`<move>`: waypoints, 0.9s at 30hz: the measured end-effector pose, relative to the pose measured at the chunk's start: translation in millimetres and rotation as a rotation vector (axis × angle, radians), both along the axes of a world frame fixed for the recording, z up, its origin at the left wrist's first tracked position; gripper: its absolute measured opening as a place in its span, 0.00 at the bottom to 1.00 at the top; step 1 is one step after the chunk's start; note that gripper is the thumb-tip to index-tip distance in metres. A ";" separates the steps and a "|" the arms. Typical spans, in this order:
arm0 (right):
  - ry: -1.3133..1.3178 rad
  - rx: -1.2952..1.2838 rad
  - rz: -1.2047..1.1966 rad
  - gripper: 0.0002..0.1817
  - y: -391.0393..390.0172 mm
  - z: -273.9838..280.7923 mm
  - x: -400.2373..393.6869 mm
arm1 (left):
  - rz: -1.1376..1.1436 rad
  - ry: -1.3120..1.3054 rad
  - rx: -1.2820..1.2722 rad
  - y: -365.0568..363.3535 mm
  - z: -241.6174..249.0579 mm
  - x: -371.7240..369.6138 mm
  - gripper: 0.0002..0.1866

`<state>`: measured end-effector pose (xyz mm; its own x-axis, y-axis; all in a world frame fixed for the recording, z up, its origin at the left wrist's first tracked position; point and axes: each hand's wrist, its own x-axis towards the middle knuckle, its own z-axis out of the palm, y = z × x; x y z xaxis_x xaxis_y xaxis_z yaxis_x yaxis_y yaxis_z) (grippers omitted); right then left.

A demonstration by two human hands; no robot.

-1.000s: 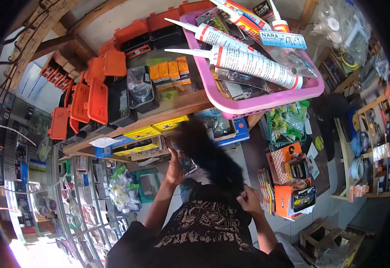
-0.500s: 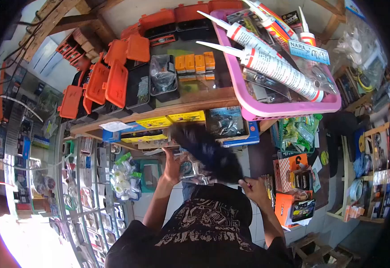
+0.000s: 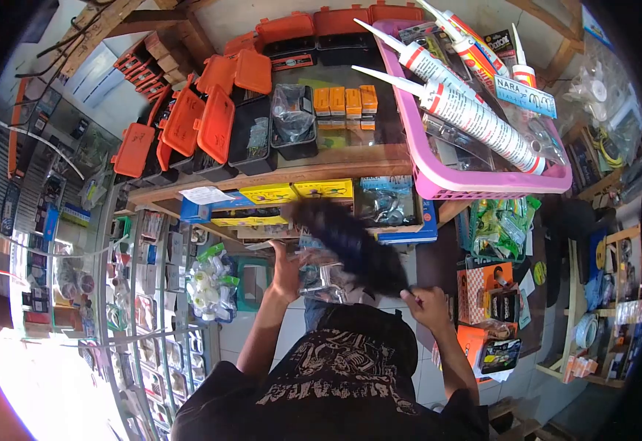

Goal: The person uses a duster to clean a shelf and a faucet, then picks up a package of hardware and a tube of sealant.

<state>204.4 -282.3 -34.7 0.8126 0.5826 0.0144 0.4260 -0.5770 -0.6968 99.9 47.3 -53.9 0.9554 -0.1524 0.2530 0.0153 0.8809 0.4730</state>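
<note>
Step in hand looks like dusting stock: right hand (image 3: pixel 430 307) grips the handle end of a black feather duster (image 3: pixel 350 246), whose plume runs up and left to the yellow boxes (image 3: pixel 291 195) on the lower shelf (image 3: pixel 188 220)

Left hand (image 3: pixel 286 273) is closed on a clear plastic packet (image 3: pixel 319 275) holding something metallic, contents too blurred to name. The packet sits just below the shelf edge, touching or just beside the duster's plume, cannot tell which

So both hands are full: right wrapped on the duster, left pinching the packet, neither spread

Around them:
- table (image 3: pixel 336 158) above the shelf carries black bins with orange lids (image 3: pixel 207 125) flipped open, small orange packs (image 3: pixel 343 103) and a bagged item (image 3: pixel 293 114)
- pink basket (image 3: pixel 483 184) at the table's right end, with sealant tubes (image 3: pixel 475 117) lying across it, nozzles pointing left
- blue box (image 3: pixel 409 231) under the basket, green packets (image 3: pixel 501 224) to its right
- glass display case (image 3: pixel 159 294) at left, stocked with small goods

Judgement on the next move: the plume is near the packet, so the sweep wants the left hand to keep the packet steady and tilted toward the duster. Risk is the plume catching the loose paper slip (image 3: pixel 205 195) at the shelf edge, so short light strokes
</note>
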 end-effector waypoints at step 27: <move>-0.062 0.100 0.203 0.22 7.3 -3.4 15.0 | 0.352 0.526 0.679 3.1 5.3 -11.7 0.52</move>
<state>219.4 -275.0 -38.1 0.6748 0.7270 0.1267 0.5699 -0.4043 -0.7154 88.2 50.5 -48.6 0.9411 0.2118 -0.2634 0.1584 0.4120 0.8973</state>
